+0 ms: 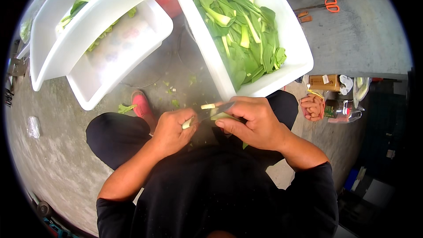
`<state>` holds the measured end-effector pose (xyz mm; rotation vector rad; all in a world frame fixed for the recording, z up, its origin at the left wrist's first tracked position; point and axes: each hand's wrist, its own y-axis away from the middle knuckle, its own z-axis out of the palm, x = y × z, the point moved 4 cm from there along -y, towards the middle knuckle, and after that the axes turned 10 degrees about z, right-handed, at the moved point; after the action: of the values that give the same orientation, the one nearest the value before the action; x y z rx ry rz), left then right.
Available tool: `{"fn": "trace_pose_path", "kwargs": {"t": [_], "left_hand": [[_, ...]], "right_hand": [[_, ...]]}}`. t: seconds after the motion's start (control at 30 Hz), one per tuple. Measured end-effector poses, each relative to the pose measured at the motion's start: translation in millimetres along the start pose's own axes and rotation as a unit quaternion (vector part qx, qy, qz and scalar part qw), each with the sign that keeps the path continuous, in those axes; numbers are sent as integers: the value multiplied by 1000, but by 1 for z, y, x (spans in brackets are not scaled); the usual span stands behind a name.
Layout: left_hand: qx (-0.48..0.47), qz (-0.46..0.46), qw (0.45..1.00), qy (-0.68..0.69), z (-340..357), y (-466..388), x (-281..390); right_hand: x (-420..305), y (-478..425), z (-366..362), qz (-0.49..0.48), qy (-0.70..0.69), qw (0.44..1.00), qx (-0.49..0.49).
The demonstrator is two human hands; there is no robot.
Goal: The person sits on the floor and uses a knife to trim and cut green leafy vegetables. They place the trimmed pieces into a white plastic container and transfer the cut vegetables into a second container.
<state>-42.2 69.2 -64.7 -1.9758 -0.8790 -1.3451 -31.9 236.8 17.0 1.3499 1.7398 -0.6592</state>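
My right hand [259, 122] grips a knife, its handle hidden in the fingers. The short blade [222, 109] points left across my lap. Under the right thumb lies a pale green vegetable stem [222, 116], and a small cut stem piece [208, 106] is against the blade. My left hand [173, 131] is closed around a whitish stem end [187, 123], close to the blade's tip; the rest of that stem is hidden. Beyond my hands stands a white plastic bin [216, 69] with many bok choy leaves [244, 36] in it.
At the left, a second white bin [49, 56] holds some greens and overlaps a shallow white tub [125, 69]. Leaf scraps [175, 103] litter the concrete floor. Orange-handled scissors [331, 5] lie on the grey surface at upper right. Below it are a cardboard box [324, 82] and a red mesh bag [311, 106].
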Motion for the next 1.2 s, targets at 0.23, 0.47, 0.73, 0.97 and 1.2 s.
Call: {"fn": "trace_pose_path", "kwargs": {"t": [0.23, 0.47, 0.73, 0.97, 1.2], "left_hand": [[20, -205, 958, 201, 4, -1, -14], [-66, -229, 923, 302, 17, -33, 8], [-105, -136, 941, 292, 25, -53, -22], [-115, -103, 949, 276, 20, -50, -19], [-9, -99, 927, 363, -2, -60, 1]], "right_hand": [[2, -3, -10, 143, -176, 973, -27], [-62, -98, -102, -13, -210, 965, 157], [-139, -244, -91, -157, -444, 873, 128], [-44, -256, -104, 20, -246, 940, 236], [67, -194, -133, 148, 95, 974, 146]]}}
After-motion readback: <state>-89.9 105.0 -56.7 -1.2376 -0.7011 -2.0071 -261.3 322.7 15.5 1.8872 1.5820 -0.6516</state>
